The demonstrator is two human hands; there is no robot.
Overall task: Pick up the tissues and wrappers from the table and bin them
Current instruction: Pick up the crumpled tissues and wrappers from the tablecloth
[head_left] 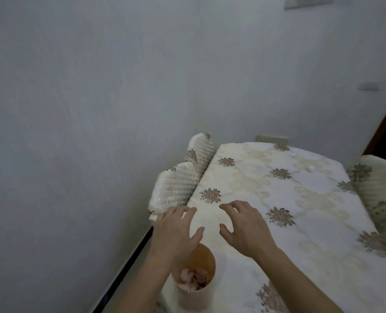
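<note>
A: What worries you here?

B: Both my hands are spread and empty: left hand (176, 231) over the bin (195, 288), right hand (244, 227) low over the surface (311, 222). The bin holds crumpled tissues (188, 280). If I stop now, I'd likely miss leftovers.

A: Which leftovers?

B: Two small white bits (311, 168) in the upper right of the frame, possibly tissue scraps; too blurred to tell. They lie well apart from my fingers (229, 206), across the cloth. A long reach could snag the cloth.
</note>
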